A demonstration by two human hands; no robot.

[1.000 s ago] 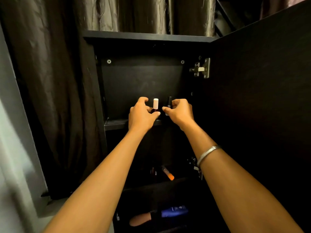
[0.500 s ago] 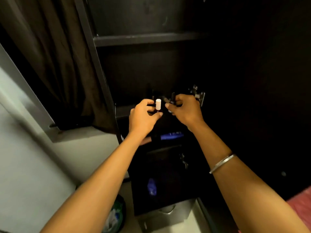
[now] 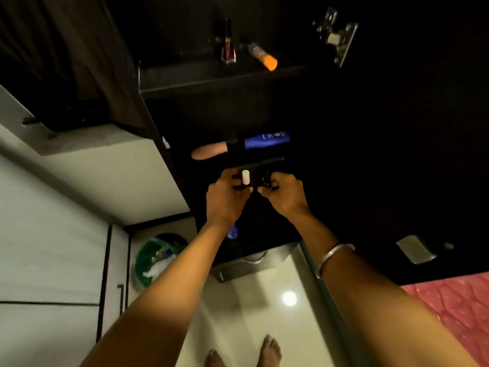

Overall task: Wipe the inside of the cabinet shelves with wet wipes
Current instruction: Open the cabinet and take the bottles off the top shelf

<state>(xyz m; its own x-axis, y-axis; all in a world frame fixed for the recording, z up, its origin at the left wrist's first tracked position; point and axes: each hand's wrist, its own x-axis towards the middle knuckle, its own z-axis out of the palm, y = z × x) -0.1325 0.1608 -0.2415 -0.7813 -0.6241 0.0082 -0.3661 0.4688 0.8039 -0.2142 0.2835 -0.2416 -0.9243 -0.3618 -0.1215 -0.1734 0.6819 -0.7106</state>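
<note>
The dark cabinet [image 3: 264, 107] stands open in front of me. My left hand [image 3: 225, 200] grips small dark items, one with a white cap [image 3: 245, 177], in front of a lower shelf. Close beside it, my right hand [image 3: 281, 193] holds a small dark bottle [image 3: 267, 178]. Both hands hover just below the shelf edge [image 3: 262, 162] that carries a blue tube [image 3: 266, 140] and a beige tube [image 3: 209, 152]. No wet wipe is visible.
A higher shelf [image 3: 211, 78] holds a red nail-polish bottle [image 3: 229, 49] and an orange-capped tube [image 3: 264, 58]. The open door [image 3: 397, 128] with hinge [image 3: 336, 35] stands right. A green bin [image 3: 156, 256] sits on the floor left; pink bedding [image 3: 449, 308] lies right. My feet [image 3: 243, 352] show below.
My view has tilted down from the top shelf to the lower shelves and floor. Both hands have come down with the small items still in them.
</note>
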